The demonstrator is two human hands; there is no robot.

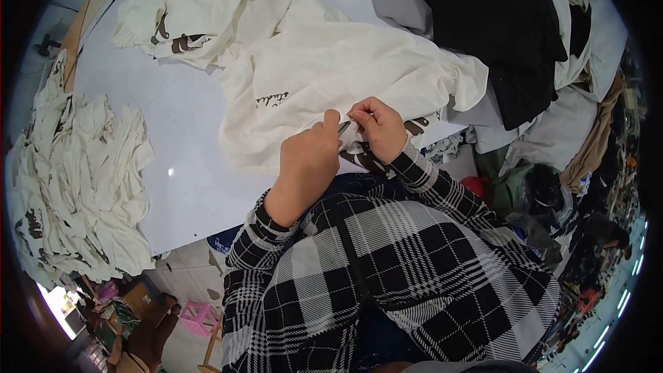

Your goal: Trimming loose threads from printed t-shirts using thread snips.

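Left hand [314, 152] and right hand [378, 126] both pinching shirt [331, 69] hem, close together. Best done keeping fabric taut between thumbs, pile [76, 179] far left.

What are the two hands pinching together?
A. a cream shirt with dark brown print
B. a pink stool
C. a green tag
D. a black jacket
A: the left hand and the right hand both have their grip on the edge of the cream shirt spread on the white table, with its dark brown print showing right at the fingers.
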